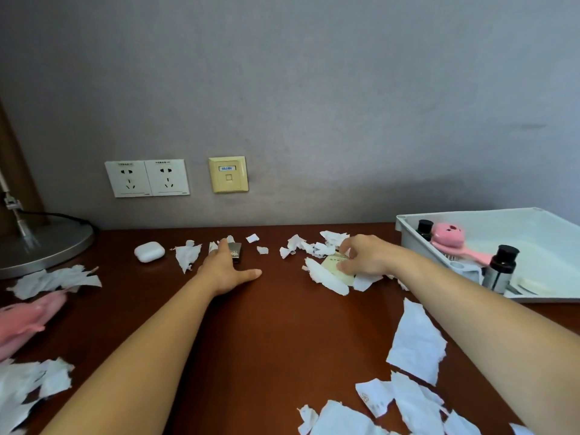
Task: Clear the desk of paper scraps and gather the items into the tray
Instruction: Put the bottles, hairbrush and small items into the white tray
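Brown wood of the desk (276, 324) filled most of the view, running back to a grey wall with two sockets (147, 178). At the far right of it sat the white tray (470, 215), already holding a pink brush (452, 243) and two black-capped bottles (502, 268), one near the front wall and one at the back corner. A round metal lamp base (47, 246) stood at the far left. Torn white scraps (414, 343) lay all over: a big sheet and a heap near the front right, a heap at the front left, a pile by the lamp, and smaller bits along the back. A blurred pink thing (28, 315) lay at the left edge between two piles.

Both bare arms reached forward. The left hand (224, 271) lay flat and spread, thumb out to the side, its straight fingers touching a small metal piece (236, 250) at the back of the desk; it gripped nothing. The right hand (364, 259) had its fingers curled, pinching a pale yellow card (332, 268) that lay among scraps just left of the tray. A white earbud case (149, 251) rested left of the metal piece, apart from it
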Tool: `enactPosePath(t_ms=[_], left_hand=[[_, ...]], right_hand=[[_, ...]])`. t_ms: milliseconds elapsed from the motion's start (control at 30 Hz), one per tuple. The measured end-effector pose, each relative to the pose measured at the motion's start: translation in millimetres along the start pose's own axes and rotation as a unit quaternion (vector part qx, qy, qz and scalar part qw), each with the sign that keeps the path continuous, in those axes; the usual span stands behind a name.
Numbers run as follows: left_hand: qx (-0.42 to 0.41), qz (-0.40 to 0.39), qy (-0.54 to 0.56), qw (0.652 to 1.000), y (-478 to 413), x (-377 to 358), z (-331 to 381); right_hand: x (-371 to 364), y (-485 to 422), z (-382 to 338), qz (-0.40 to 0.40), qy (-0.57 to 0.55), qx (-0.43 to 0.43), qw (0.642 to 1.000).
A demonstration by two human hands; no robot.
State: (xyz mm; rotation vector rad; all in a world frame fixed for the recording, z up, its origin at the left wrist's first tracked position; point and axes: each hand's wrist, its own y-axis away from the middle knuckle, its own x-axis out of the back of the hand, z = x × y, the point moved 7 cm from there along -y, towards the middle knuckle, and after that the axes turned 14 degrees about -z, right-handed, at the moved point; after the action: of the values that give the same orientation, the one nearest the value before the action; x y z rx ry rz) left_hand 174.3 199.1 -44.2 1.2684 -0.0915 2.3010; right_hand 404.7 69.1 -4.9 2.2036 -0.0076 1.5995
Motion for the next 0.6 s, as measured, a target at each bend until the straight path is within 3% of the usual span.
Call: enactPosePath(t_ms=[200,367,600], left_hand=[[0.0,0.008,0.031,0.999,-7.5,2.9,-3.7],[0.038,0.087,-0.008,0.995,-13.3,9.0,-3.9],[0.032,0.182,0.0,0.983,-14.1,14.0,-4.5]], right_hand=[[-6.6,-8.3,5.7,-0.048,-0.016,-0.042,0.998],[-6.8,-7.5,6.4,-0.11,0.003,-0.058,0.992],[0.5,-1.8,-4.6,-0.066,0.095,-0.029,0.993]])
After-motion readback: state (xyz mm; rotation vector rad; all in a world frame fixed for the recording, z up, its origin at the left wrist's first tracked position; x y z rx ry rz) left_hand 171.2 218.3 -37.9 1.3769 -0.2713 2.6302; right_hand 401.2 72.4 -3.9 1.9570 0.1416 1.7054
